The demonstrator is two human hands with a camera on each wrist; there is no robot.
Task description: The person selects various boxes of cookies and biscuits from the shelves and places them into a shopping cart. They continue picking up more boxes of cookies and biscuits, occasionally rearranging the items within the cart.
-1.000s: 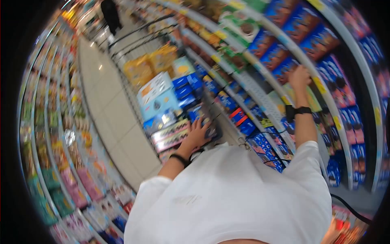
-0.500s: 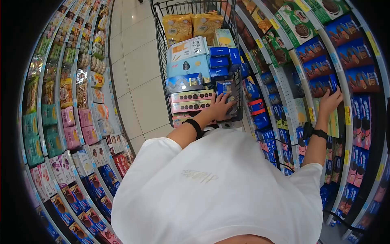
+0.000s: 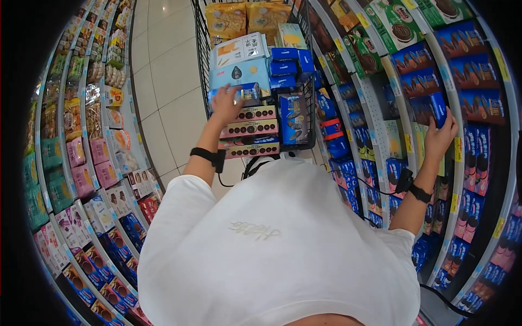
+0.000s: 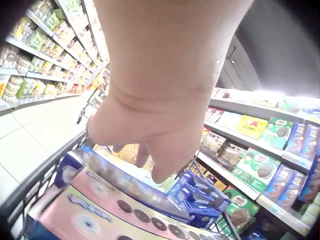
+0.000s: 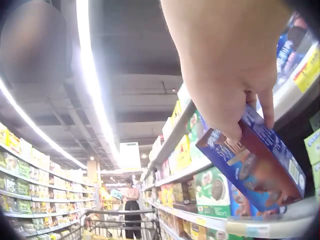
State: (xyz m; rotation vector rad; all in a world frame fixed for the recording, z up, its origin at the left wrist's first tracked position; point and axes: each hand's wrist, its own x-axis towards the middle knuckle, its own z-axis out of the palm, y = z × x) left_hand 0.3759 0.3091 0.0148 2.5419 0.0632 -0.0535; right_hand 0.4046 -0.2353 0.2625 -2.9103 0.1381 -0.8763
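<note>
The right hand (image 3: pixel 441 133) pinches one end of a blue and brown cookie box (image 3: pixel 428 110) at the front of the right shelf. In the right wrist view that box (image 5: pixel 260 170) is tilted, with the thumb and fingers of the hand (image 5: pixel 235 85) on opposite sides. Over the cart (image 3: pixel 200 54), the left hand (image 3: pixel 225 105) has its fingers spread at a dark blue box (image 3: pixel 248 94), above several pink cookie boxes (image 3: pixel 250 128). In the left wrist view the hand (image 4: pixel 150 130) hangs over the goods; whether it touches the box cannot be told.
Yellow bags (image 3: pixel 225 19), a light blue pack (image 3: pixel 239 74), small blue boxes (image 3: pixel 284 68) and an upright-lying blue box (image 3: pixel 294 119) fill the cart. Stocked shelves flank the tiled aisle (image 3: pixel 163 92). A person (image 5: pixel 132 205) stands beyond the cart. Cables run from both wrist cameras.
The left hand has moved from the cart's near right corner to the boxes further left. The right hand has the cookie box turned at the shelf front; earlier it was reaching among the boxes.
</note>
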